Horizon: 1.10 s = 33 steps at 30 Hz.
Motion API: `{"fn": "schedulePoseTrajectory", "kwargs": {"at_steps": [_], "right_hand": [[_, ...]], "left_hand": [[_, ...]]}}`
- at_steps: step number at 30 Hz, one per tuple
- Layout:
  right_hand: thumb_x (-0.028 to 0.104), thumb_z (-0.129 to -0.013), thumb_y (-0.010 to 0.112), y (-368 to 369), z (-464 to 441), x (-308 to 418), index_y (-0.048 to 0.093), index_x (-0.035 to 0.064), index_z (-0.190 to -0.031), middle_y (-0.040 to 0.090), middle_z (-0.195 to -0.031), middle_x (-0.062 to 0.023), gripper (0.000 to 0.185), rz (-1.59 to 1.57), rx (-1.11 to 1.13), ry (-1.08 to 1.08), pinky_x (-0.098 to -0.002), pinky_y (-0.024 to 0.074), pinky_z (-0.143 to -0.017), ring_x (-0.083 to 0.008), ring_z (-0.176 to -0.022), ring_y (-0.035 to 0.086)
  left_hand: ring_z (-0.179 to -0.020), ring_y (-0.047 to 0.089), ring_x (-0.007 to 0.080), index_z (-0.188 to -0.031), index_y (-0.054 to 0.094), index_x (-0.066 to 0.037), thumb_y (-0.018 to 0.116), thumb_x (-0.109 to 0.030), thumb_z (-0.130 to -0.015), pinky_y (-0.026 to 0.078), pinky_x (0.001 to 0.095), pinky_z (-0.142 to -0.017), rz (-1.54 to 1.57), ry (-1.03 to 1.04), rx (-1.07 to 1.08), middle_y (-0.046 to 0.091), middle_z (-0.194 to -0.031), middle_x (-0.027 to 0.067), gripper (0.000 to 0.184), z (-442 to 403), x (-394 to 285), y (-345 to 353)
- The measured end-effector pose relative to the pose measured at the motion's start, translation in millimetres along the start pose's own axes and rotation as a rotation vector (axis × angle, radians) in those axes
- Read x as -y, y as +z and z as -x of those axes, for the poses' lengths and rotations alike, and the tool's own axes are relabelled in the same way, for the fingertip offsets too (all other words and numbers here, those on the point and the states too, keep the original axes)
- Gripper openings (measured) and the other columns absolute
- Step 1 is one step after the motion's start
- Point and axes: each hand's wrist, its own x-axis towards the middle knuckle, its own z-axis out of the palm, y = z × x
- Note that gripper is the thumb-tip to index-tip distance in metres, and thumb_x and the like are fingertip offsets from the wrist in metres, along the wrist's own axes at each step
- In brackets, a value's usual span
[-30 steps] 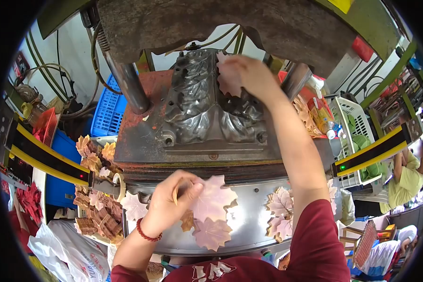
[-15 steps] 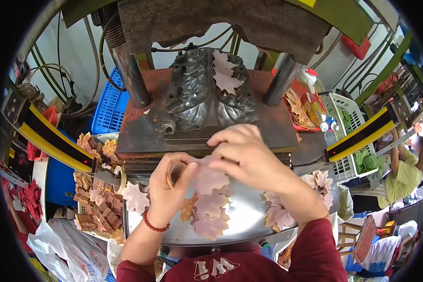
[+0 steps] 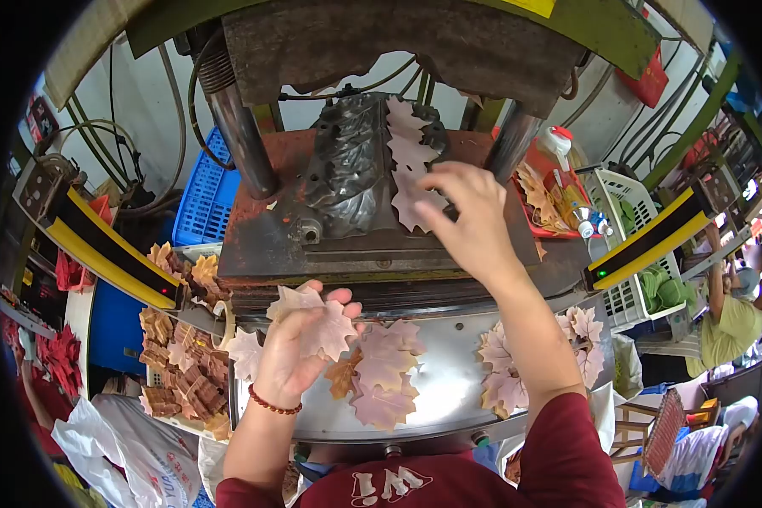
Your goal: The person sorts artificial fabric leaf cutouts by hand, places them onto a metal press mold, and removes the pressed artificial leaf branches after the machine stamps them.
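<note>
My left hand (image 3: 292, 347), with a red bead bracelet at the wrist, holds pale pink fabric maple leaves (image 3: 326, 330) above the metal tabletop. How many are in the hand I cannot tell. Over the right side of the dark metal mould (image 3: 347, 169), my right hand (image 3: 470, 216) hovers with thumb and fingers apart, nothing visible between them. Beside its fingertips a row of pink leaves (image 3: 411, 157) lies along the mould's right half. The left half of the mould shows bare leaf-shaped relief. More pink leaves (image 3: 381, 381) and a brown one (image 3: 341, 377) lie on the tabletop (image 3: 449, 381).
A heavy press head (image 3: 398, 51) hangs above the mould between steel columns (image 3: 244, 144). Yellow-black sensor bars (image 3: 652, 241) flank the workspace. Leaf piles (image 3: 182, 364) sit at left, others (image 3: 504, 372) at right. A red tray (image 3: 559, 186) holds bottles. Another person (image 3: 728, 313) is at far right.
My right hand has moved up and right to the mould, where the row of leaves is now longer. My left hand has turned, showing the leaves in it. The right bar's light went from red to green.
</note>
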Motion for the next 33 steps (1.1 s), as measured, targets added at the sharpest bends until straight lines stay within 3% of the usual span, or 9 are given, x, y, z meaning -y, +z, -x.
{"fn": "schedulePoseTrajectory", "kwargs": {"at_steps": [10,13,17,20,23,25,29,30,33], "right_hand": [[0.009,-0.087,0.051,79.5,-90.2,-95.9,0.057,0.0149,-0.124,0.059,-0.122,-0.0129,0.038,-0.158,0.067,0.043,-0.0394,0.0433,-0.092,-0.0316,-0.113,0.054],[0.005,-0.089,0.044,98.1,-126.1,-102.9,0.049,0.0217,-0.134,0.057,-0.126,-0.0148,0.048,0.058,0.366,0.296,-0.038,0.0427,-0.094,-0.0311,-0.118,0.051],[0.003,-0.089,0.037,102.6,-138.8,-108.0,0.045,0.0218,-0.137,0.058,-0.123,-0.0163,0.052,0.033,0.491,0.231,-0.0375,0.0468,-0.088,-0.0331,-0.111,0.056],[0.005,-0.087,0.044,99.3,-139.8,-105.3,0.048,0.0148,-0.133,0.06,-0.119,-0.0166,0.047,-0.011,0.369,0.293,-0.038,0.0467,-0.087,-0.031,-0.109,0.058],[0.021,-0.085,0.058,62.6,-133.3,-42.5,0.061,0.0127,-0.113,0.063,-0.111,-0.0144,0.029,0.059,0.189,0.078,-0.0384,0.0447,-0.09,-0.0281,-0.107,0.058],[0.029,-0.082,0.064,53.0,-132.4,-1.7,0.066,0.0133,-0.093,0.065,-0.099,-0.0089,0.02,-0.356,0.131,0.076,-0.039,0.0453,-0.087,-0.028,-0.1,0.059],[0.039,-0.08,0.068,60.4,-117.4,59.6,0.067,0.0105,-0.091,0.059,-0.116,-0.0102,0.03,-0.398,0.605,-0.229,-0.0334,0.0374,-0.097,-0.0229,-0.119,0.048],[0.037,-0.081,0.066,75.1,-113.6,57.1,0.068,0.0106,-0.092,0.062,-0.111,-0.0123,0.029,-0.339,0.487,-0.357,-0.0318,0.042,-0.092,-0.0241,-0.11,0.054],[0.034,-0.081,0.065,83.6,-148.8,50.5,0.067,0.0074,-0.096,0.065,-0.106,-0.0151,0.031,-0.363,0.635,0.041,-0.0323,0.0471,-0.085,-0.0292,-0.098,0.061]], "left_hand": [[-0.075,0.063,0.0224,-0.124,0.048,-0.002,0.058,-0.012,-0.092,0.052,0.035,-0.067,-0.33,0.065,0.13,0.062,-0.088,0.0099,0.035,-24.3,-16.2,11.8],[-0.071,0.063,0.021,-0.123,0.049,-0.002,0.059,-0.016,-0.092,0.052,0.0341,-0.066,-0.392,0.127,0.023,0.062,-0.086,0.0091,0.036,-23.7,-21.4,30.4],[-0.064,0.061,0.0202,-0.121,0.049,-0.001,0.059,-0.014,-0.092,0.051,0.0327,-0.055,-0.506,0.221,-0.019,0.061,-0.082,0.0107,0.033,-28.9,-41.8,17.9],[-0.056,0.059,0.0182,-0.107,0.055,-0.002,0.059,-0.016,-0.092,0.048,0.0283,-0.049,-0.596,0.319,-0.139,0.061,-0.074,0.0097,0.021,-36.8,-53.6,13.6],[-0.058,0.06,0.0123,-0.103,0.058,-0.002,0.059,-0.02,-0.093,0.05,0.0231,-0.053,-0.778,0.294,-0.167,0.062,-0.077,0.0055,0.021,-40.6,-69.6,10.9],[-0.055,0.059,0.0118,-0.101,0.058,-0.002,0.058,-0.022,-0.093,0.048,0.0221,-0.05,-0.838,0.323,-0.192,0.062,-0.074,0.0049,0.021,-44.9,-72.2,16.4],[-0.058,0.06,0.0119,-0.098,0.057,-0.003,0.059,-0.025,-0.093,0.047,0.0229,-0.051,-0.817,0.352,-0.117,0.062,-0.077,0.0052,0.023,-54.5,-73.4,16.4],[-0.059,0.06,0.0123,-0.099,0.057,-0.003,0.059,-0.025,-0.093,0.047,0.0234,-0.053,-0.753,0.343,-0.116,0.062,-0.079,0.0053,0.023,-54.6,-73.6,17.9],[-0.071,0.062,0.0152,-0.107,0.055,-0.001,0.057,-0.024,-0.094,0.05,0.0274,-0.06,-0.524,0.359,0.039,0.063,-0.087,0.0072,0.026,-58.1,-76.0,1.3]]}}
